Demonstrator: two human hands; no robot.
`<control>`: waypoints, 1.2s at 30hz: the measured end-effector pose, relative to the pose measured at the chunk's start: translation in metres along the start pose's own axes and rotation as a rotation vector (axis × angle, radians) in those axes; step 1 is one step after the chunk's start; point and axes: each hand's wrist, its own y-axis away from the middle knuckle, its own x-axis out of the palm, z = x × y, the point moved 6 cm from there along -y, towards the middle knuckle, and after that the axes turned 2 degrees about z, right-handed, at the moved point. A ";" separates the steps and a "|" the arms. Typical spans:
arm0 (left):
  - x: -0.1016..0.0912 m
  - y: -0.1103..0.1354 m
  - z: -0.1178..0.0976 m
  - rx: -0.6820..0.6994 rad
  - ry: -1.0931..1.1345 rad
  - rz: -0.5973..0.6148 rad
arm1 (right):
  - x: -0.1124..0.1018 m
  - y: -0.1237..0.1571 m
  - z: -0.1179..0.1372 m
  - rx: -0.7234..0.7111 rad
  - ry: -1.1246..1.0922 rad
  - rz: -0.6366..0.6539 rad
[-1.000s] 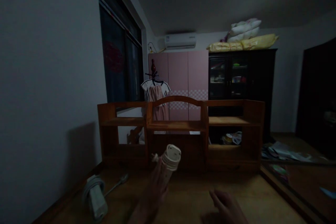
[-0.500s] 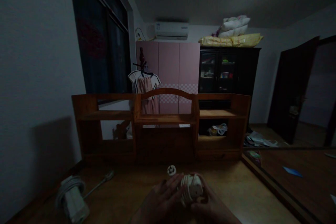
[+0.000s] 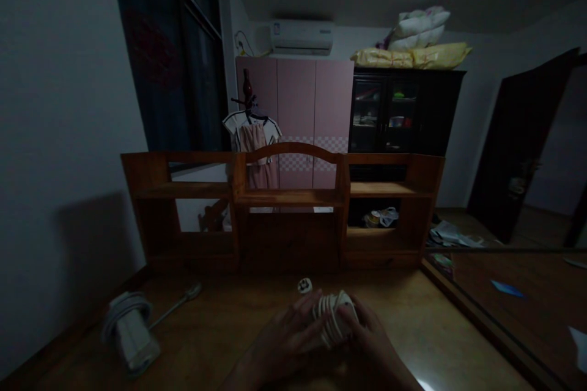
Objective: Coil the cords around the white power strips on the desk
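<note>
Both my hands hold a white power strip (image 3: 334,316) with its cord wound round it, low over the wooden desk (image 3: 220,336). My left hand (image 3: 287,342) grips its left side with curled fingers. My right hand (image 3: 373,342) closes on its right side. The cord's white plug (image 3: 304,285) sticks up just beyond the bundle. The room is dim.
A second white power strip with wrapped cord (image 3: 131,333) lies at the desk's left, a metal spoon (image 3: 177,305) beside it. A wooden shelf unit (image 3: 284,208) stands along the desk's back edge. Behind are a pink wardrobe (image 3: 298,116), a dark cabinet (image 3: 403,110) and a mirror (image 3: 518,293) to the right.
A second ago my left hand alone held the power strip upright and my right hand was free; now both hands clasp it low over the desk. The view has shifted slightly.
</note>
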 end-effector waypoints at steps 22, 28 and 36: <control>0.016 0.012 0.032 -0.373 0.337 0.037 | -0.011 0.003 -0.011 -0.047 0.369 -0.062; 0.015 0.010 0.032 -0.395 0.418 0.056 | -0.011 0.003 -0.014 -0.054 0.381 -0.066; 0.009 0.008 0.033 -0.406 0.494 0.084 | -0.008 0.005 -0.003 -0.045 0.340 0.016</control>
